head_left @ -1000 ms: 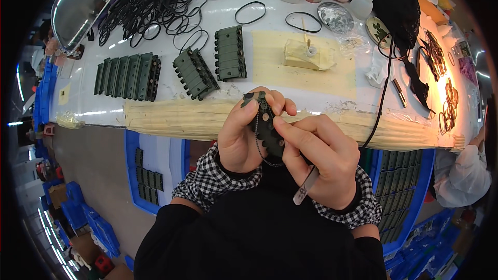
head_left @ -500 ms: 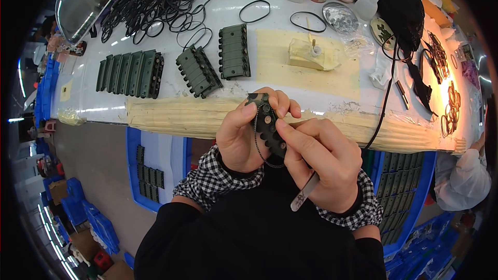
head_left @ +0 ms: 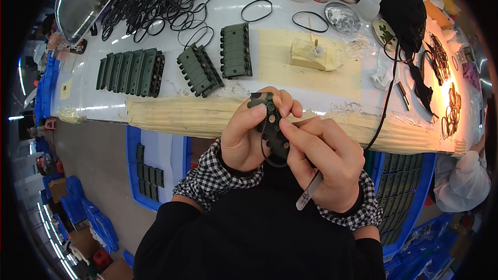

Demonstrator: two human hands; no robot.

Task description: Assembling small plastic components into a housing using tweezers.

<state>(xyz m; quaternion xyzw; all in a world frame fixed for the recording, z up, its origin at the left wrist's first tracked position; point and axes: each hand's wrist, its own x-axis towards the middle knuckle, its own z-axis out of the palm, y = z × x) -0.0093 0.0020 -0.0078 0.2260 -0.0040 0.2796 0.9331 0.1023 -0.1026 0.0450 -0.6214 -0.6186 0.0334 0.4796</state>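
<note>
Green part (head_left: 274,134) sits mid-view, pinched between thumb and fingers of the left hand (head_left: 243,137) — a beaded chain (head_left: 266,156) loops along its seven o'clock side. At its four o'clock I see the right hand (head_left: 329,161), fingers closed around a metal strip (head_left: 309,192). Ridged blocks (head_left: 196,71) lie at ten o'clock on the table (head_left: 78,87).

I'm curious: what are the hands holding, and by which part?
Left hand: dark green piece, near its top. Right hand: metal tool, above its bare lower end.
</note>
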